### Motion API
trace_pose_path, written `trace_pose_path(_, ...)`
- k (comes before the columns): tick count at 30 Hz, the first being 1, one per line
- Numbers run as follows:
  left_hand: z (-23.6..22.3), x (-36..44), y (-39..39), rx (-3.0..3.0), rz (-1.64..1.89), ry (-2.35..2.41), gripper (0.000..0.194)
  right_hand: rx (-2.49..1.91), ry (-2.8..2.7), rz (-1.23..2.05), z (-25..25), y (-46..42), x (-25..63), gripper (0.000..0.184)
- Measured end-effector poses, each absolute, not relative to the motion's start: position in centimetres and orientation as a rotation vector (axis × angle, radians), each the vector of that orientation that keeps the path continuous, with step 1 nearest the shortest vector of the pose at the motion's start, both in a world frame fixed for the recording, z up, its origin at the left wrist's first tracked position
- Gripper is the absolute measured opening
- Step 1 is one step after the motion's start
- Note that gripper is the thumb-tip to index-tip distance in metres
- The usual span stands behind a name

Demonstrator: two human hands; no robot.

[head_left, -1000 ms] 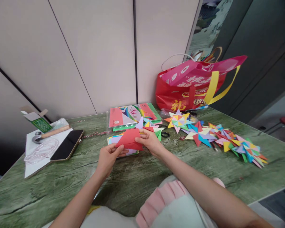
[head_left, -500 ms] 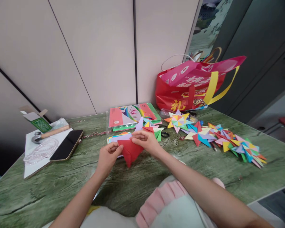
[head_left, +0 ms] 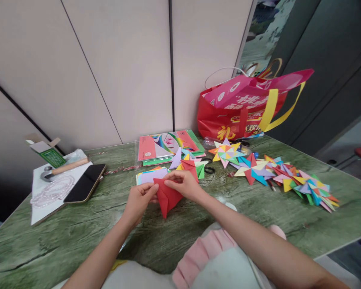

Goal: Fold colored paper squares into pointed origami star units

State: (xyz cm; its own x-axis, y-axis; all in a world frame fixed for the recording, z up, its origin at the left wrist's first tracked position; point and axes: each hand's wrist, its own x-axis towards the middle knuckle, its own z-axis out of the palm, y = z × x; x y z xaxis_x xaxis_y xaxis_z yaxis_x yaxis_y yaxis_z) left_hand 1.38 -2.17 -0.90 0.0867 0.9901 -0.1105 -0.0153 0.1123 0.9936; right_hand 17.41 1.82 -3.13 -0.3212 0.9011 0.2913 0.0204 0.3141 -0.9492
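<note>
A red folded paper (head_left: pixel 167 198) is held up between my two hands, one corner pointing down over the table. My left hand (head_left: pixel 142 197) pinches its upper left edge between thumb and fingers. On the upper edge, my right hand (head_left: pixel 183 184) has thumb and fingers closed around the paper. Just behind them lies a small stack of coloured paper sheets (head_left: pixel 152 176), lilac on top, partly covered by my hands. Folded paper pieces (head_left: pixel 189 164) in red, green, lilac and yellow sit behind my right hand.
Several paper stars (head_left: pixel 251 169) spread across the right of the green table (head_left: pixel 87 237). Packs of coloured paper (head_left: pixel 168 146) lie near the wall, beside a red bag (head_left: pixel 237 108). At left are a phone (head_left: pixel 84 184), a hammer (head_left: pixel 64 168), a beaded string (head_left: pixel 52 192) and a small box (head_left: pixel 49 154).
The red paper has shifted slightly right and down and is turned a little. Both thumbs have moved closer together along its upper edge.
</note>
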Motion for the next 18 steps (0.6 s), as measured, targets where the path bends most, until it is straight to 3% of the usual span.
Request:
trace_pose_path(11, -1.0, 1.5, -2.3, 1.117, 1.082, 1.204, 0.032, -0.837, -1.901, 0.67, -2.4, 0.5, 17.3, 0.01)
trace_pose_path(18, -0.9, 1.3, -2.1, 1.092, 1.143, 1.247, 0.032, -0.789, -1.928, 0.817, -1.8, 0.5, 17.2, 0.018)
